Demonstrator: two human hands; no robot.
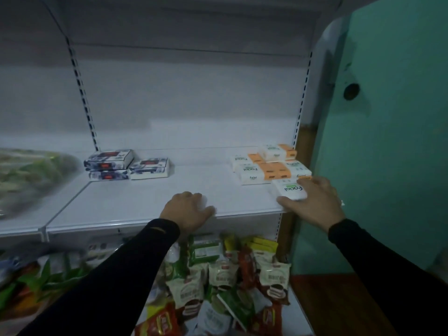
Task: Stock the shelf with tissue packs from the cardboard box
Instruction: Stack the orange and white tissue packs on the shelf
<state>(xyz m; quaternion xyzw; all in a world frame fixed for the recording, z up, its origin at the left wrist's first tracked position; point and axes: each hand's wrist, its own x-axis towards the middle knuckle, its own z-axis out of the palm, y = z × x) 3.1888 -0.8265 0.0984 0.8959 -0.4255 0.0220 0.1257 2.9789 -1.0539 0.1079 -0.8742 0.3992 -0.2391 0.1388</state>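
Observation:
My right hand [315, 202] grips a white tissue pack marked "facial" [289, 189] at the front right of the white shelf [145, 197]. Behind it lie several white-and-orange tissue packs [264, 169], one stacked on top at the back [276, 151]. My left hand [189, 209] rests on the shelf's front edge near the middle, fingers curled, and it seems to hold nothing. Three blue-and-white tissue packs [126, 164] sit at the shelf's back left. The cardboard box is out of view.
A clear bag of greenish goods [29, 175] lies on the neighbouring shelf at left. Snack packets [225, 275] crowd the lower shelf under my arms. A green wall [388, 141] stands close on the right, beside the shelf's upright.

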